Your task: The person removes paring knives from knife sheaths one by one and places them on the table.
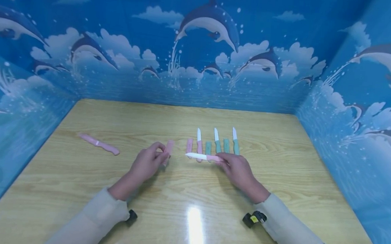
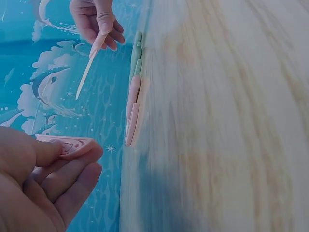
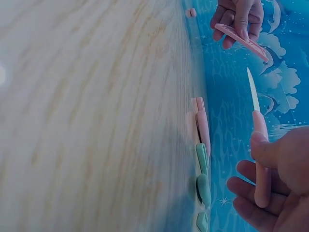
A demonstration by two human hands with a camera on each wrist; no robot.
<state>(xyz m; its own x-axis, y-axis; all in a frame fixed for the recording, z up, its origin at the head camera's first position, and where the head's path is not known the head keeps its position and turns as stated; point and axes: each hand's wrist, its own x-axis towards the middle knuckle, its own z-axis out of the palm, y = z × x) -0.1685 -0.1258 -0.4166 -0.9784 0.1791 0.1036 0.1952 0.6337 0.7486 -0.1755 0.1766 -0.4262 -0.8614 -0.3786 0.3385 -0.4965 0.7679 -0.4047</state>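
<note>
My left hand (image 1: 146,164) pinches a pink blade sheath (image 1: 169,147) between thumb and fingers, raised above the table. Opposite it, my right hand (image 1: 240,172) grips the pink handle of a paring knife (image 3: 259,126), its bare white blade pointing left toward the sheath. A gap separates blade tip and sheath. Behind the right hand lies a row: a pink sheath (image 1: 189,143), a pink-handled knife (image 1: 199,144), a green sheath (image 1: 208,147), a green-handled knife (image 1: 217,144), another green sheath (image 1: 226,144) and another green-handled knife (image 1: 236,144). The held knife overlaps part of this row in the head view.
Off to the left lies a pink knife (image 1: 100,144) with its blade covered by a sheath. All of it is on a wood-grain table (image 1: 162,220). Blue dolphin-print walls (image 1: 197,88) border the table at the back and both sides.
</note>
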